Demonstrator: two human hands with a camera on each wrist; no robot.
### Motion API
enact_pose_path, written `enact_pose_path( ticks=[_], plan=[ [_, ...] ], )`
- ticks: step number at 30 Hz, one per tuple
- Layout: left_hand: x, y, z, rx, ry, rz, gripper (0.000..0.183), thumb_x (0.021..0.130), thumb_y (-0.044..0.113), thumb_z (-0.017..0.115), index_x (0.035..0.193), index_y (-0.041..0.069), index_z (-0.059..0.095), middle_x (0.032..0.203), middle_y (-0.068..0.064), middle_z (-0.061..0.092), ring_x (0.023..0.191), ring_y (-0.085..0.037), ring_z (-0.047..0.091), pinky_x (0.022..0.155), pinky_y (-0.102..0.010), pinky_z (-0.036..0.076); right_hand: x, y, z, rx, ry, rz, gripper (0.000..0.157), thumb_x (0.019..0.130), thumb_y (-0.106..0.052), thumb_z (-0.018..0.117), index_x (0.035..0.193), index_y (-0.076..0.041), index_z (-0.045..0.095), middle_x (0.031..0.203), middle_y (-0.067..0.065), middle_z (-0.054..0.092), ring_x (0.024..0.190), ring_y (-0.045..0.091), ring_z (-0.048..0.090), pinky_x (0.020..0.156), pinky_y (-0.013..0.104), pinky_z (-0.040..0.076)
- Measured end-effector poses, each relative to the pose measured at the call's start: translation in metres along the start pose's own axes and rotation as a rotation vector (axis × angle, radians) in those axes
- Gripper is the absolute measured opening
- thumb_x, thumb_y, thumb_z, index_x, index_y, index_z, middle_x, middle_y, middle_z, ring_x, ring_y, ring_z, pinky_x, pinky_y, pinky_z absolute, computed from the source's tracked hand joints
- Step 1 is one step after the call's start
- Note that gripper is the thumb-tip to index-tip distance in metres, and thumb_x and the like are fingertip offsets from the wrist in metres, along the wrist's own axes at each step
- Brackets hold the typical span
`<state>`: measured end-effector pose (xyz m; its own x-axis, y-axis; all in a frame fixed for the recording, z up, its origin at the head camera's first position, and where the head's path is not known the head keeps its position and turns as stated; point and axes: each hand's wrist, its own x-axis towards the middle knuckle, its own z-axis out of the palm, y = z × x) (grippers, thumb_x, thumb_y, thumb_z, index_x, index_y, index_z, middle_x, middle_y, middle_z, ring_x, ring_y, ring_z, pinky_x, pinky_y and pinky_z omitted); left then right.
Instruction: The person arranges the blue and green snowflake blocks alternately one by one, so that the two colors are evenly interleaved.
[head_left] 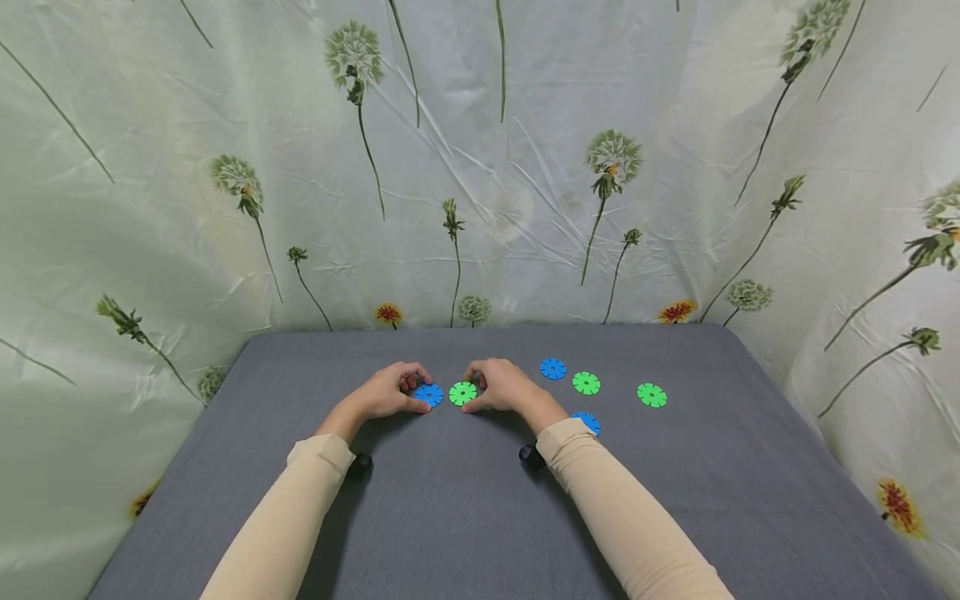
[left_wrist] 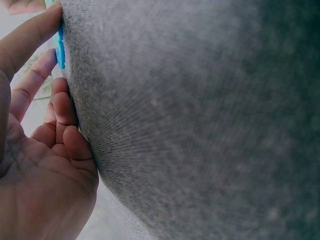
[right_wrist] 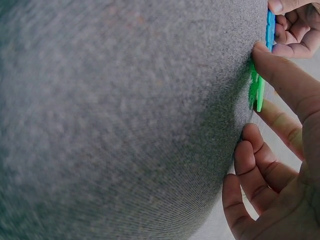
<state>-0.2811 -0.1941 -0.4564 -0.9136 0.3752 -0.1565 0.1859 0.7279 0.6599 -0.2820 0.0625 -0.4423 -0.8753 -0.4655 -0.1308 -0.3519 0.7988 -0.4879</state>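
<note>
My left hand (head_left: 392,390) pinches a blue slotted disc (head_left: 429,395) by its edge, thumb at the near side and index finger at the far side. Facing it, my right hand (head_left: 504,387) pinches a green slotted disc (head_left: 462,393) the same way. A narrow gap of grey cloth separates the two discs in the head view. In the right wrist view the green disc (right_wrist: 260,94) is seen edge-on, low over the cloth, with the blue disc (right_wrist: 270,30) beyond it. The left wrist view shows the blue disc (left_wrist: 60,50) edge-on between thumb and index finger.
Right of my hands lie a blue disc (head_left: 553,368) and two green discs, one nearer (head_left: 587,383) and one farther right (head_left: 652,395). Another blue disc (head_left: 588,423) is partly covered by my right wrist. Behind the grey table (head_left: 450,517) hangs a flowered curtain (head_left: 510,167).
</note>
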Motion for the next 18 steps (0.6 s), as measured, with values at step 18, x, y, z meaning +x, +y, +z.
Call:
enact_pose_path(
  ticks=[18],
  plan=[
    [0.0005,-0.0019,0.0002,0.009,-0.002,0.0,0.037,0.089,0.025,0.09,0.121,0.014,0.072,0.115,-0.012,0.06,0.097,-0.025,0.055,0.087,-0.042,0.046,0.0001,-0.0018,-0.0006,-0.006,-0.013,0.008,0.048,0.089,-0.036,0.091,0.13,-0.017,0.074,0.099,0.002,0.065,0.086,0.015,0.056,0.081,0.033,0.048]
  ],
)
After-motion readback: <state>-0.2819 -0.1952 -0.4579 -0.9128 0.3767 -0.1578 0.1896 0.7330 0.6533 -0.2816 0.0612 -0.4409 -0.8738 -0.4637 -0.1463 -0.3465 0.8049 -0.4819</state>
